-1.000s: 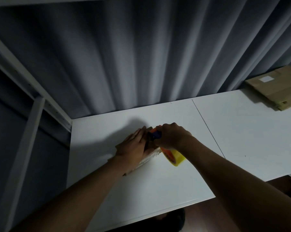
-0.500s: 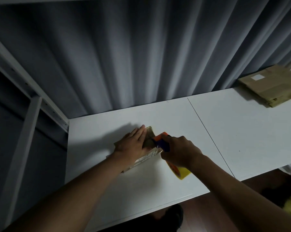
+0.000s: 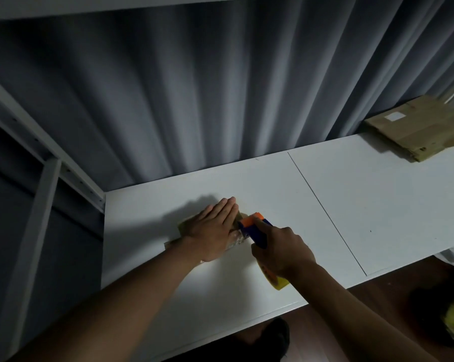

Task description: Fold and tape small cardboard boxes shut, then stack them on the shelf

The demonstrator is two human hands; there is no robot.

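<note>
A small cardboard box [image 3: 185, 227] lies on the white shelf board [image 3: 247, 184], mostly hidden under my left hand [image 3: 215, 228], which presses flat on its top with straight fingers. My right hand [image 3: 280, 250] grips the blue handle of a tape dispenser [image 3: 252, 226] with an orange head; the head touches the box's right end. A yellow tape roll [image 3: 277, 280] shows below my right wrist.
A stack of flattened cardboard [image 3: 414, 126] with a white label lies at the far right of the shelf. Grey curtain hangs behind. A white shelf frame [image 3: 45, 158] stands at the left. A dark shoe [image 3: 275, 335] and wooden floor show below the shelf edge.
My right hand has drawn the tape dispenser back toward me along the box's right end. My left hand has flattened and slid forward on the box top.
</note>
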